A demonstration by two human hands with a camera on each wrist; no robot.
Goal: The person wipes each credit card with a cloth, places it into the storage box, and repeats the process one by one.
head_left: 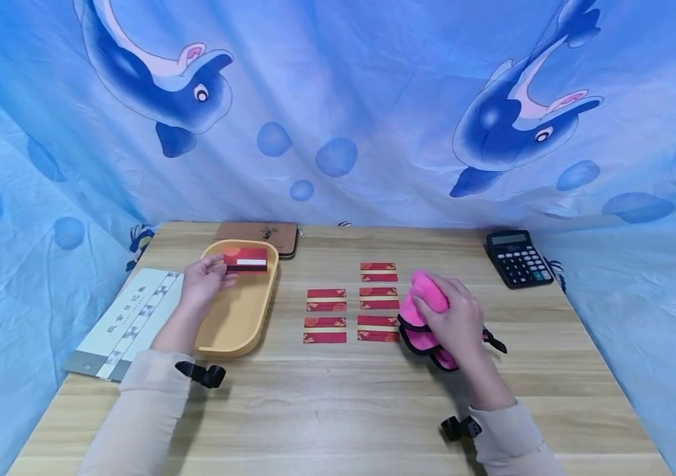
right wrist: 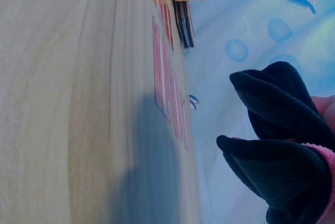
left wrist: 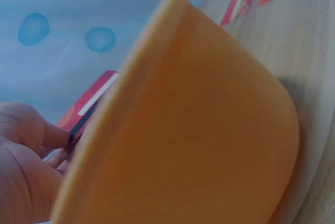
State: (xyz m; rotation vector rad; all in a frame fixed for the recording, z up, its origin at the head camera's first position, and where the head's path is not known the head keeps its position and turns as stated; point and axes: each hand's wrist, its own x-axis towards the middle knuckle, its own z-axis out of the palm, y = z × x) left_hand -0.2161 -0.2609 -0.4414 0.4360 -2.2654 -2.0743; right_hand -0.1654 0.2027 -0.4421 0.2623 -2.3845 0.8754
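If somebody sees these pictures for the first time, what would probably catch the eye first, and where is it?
Probably the bright pink cloth in the right hand, just right of five red cards laid in two columns. Behind the table, two large blue dolphins stand out on the curtain. At the left, the left hand holds another red card over the yellow tray.

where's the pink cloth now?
Head view, right of centre: the pink cloth is in the grip of the right hand, just right of the laid-out red cards and left of the calculator.
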